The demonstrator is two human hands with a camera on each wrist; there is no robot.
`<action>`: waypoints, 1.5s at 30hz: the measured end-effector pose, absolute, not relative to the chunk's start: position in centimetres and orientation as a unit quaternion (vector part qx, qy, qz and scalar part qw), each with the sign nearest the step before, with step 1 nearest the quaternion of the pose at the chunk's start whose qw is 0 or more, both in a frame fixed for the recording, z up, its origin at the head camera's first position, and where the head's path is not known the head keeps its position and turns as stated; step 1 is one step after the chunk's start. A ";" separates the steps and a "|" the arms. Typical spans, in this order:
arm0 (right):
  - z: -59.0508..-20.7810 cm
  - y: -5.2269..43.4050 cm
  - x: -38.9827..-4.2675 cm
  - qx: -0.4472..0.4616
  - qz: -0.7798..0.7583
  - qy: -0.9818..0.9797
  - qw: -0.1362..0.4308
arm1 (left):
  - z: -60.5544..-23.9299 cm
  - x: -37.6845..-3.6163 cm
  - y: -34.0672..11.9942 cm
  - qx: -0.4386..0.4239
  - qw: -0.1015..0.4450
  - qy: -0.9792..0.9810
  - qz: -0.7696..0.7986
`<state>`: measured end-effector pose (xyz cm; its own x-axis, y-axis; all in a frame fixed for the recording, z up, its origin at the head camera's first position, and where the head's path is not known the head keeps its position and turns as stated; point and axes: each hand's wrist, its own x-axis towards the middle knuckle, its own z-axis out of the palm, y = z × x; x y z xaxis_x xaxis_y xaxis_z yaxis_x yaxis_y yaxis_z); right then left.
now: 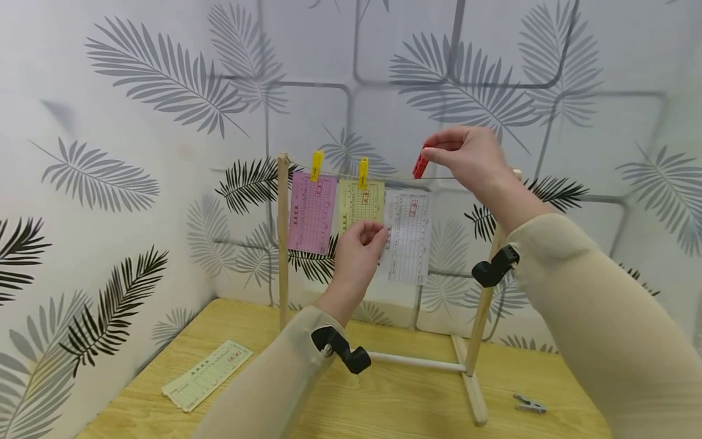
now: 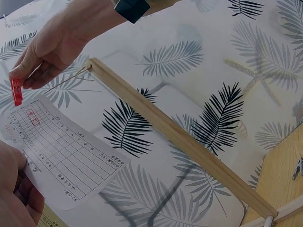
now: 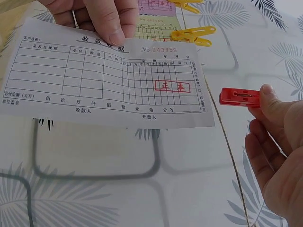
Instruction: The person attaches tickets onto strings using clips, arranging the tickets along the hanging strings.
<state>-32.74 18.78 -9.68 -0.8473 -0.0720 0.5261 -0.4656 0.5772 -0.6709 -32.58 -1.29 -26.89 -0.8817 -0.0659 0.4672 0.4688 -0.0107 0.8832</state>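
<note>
The left hand (image 1: 358, 251) pinches a white receipt (image 1: 408, 238) up against the string (image 1: 439, 178); the right hand (image 1: 466, 155) pinches a red clothespin (image 1: 420, 164) just above that string.

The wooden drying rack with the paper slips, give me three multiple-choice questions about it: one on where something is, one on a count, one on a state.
1. Where does the loose cream paper slip lie?
A. on the light wooden table top
B. on the thin string
C. in the left hand

2. How many yellow plastic clothes pegs clip slips to the string?
A. one
B. two
C. four

3. What is the state of the white printed receipt slip?
A. pegged to the string
B. held up by the left hand, not yet pegged
C. flat on the table

Answers: 1 A, it lies flat at the table's left. 2 B, one holds the pink slip, one the yellow slip. 3 B, the red plastic clothes peg is in the fingers of the right hand, off the paper.
</note>
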 end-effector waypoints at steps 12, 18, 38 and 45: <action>-9.8 18.5 -33.4 0.146 0.420 -0.867 0.226 | -26.7 -33.8 -0.8 -0.136 0.199 -0.683 -0.690; -9.7 18.4 -33.5 0.140 0.407 -0.875 0.222 | -26.6 -34.3 -0.6 -0.139 0.206 -0.684 -0.685; -9.8 17.8 -33.5 0.150 0.341 -0.904 0.211 | -26.3 -34.9 -0.3 -0.130 0.204 -0.690 -0.682; -9.9 17.9 -33.5 0.155 0.336 -0.905 0.212 | -26.3 -35.0 -0.3 -0.136 0.209 -0.686 -0.683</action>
<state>-33.52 17.90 -9.95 -0.8618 -0.1388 0.4878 -0.4235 0.7263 -0.5414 -34.95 -0.29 -26.33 -0.8758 -0.0981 0.4726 0.4723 0.0286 0.8810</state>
